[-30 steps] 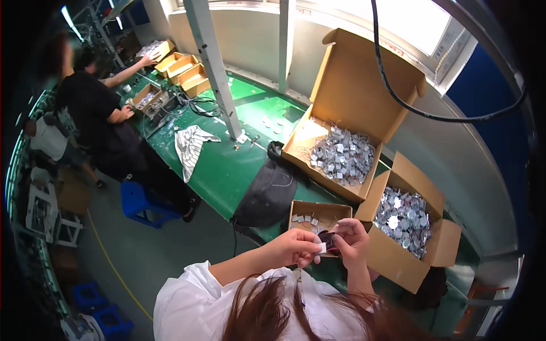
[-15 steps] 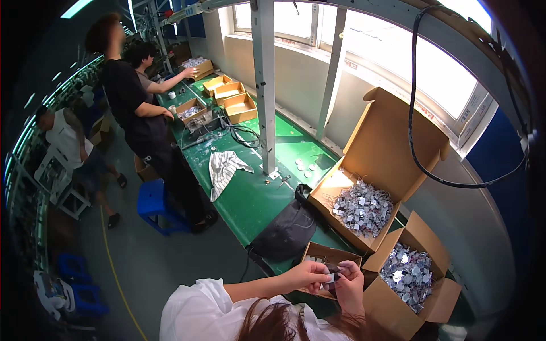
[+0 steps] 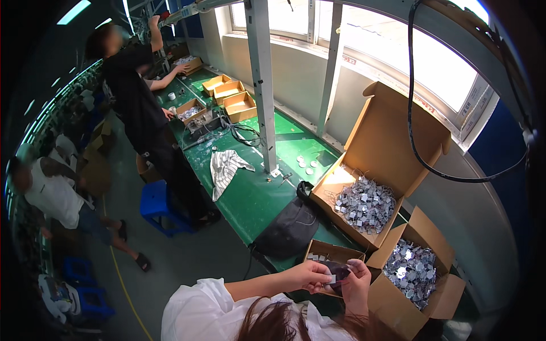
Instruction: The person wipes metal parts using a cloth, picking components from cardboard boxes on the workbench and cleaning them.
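My left hand [image 3: 311, 277] pinches a small pale square piece [image 3: 333, 279] between thumb and fingers. Close on its right, my right hand [image 3: 356, 278] is closed at the same piece, with a thin reddish line, perhaps a wire, showing by its fingertips. Something dark and shiny [image 3: 339, 269] lies between or just behind the hands; its kind is unclear. Beneath them stands a small cardboard box [image 3: 340, 250] with a few pale pieces inside, partly hidden by my hands. An open carton [image 3: 392, 298] of silvery pieces [image 3: 410, 273] sits right of my right hand.
Beyond it, a lidded carton [image 3: 406, 133] holds wired silvery squares [image 3: 365, 202]. A black bag [image 3: 287, 227] and striped cloth [image 3: 226, 171] lie on the green bench [image 3: 250, 199]. A metal post [image 3: 263, 85] rises from it. Co-workers and a blue stool [image 3: 162, 207] are at left.
My hands stay together, with the right one shifted slightly right. The standing co-worker has raised an arm toward the overhead frame. Another person at far left has moved nearer.
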{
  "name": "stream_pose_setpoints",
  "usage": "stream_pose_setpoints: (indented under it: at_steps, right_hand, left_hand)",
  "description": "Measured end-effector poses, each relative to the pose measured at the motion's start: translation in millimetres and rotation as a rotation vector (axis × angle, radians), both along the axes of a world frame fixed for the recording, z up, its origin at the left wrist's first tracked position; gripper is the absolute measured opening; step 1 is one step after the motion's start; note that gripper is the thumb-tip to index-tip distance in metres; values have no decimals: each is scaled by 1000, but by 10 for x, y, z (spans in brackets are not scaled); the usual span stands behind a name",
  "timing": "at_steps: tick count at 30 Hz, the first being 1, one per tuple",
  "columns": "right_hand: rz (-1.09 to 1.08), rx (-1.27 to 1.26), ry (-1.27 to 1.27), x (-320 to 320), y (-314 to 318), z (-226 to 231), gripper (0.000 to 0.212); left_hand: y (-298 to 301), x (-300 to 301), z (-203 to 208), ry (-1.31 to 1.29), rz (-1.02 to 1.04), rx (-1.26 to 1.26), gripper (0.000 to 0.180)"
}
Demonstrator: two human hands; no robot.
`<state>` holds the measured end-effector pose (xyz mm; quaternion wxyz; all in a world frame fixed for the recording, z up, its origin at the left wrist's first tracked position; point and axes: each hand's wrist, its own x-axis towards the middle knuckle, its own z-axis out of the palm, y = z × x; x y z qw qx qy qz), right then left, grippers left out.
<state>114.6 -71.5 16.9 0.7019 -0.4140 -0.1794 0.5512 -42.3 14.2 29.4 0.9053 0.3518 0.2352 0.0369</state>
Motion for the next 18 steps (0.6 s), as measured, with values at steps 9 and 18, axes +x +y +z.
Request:
stream_pose_setpoints:
  at_steps: [9, 18]
  right_hand:
    - [-352, 160, -29, 638, -167, -115, 17]
    - [-357, 86, 45, 625, -200, -287, 17]
  left_hand:
    - [129, -264, -146, 35, 32, 22, 11]
    - [490, -548, 775, -84, 1117, 932, 20]
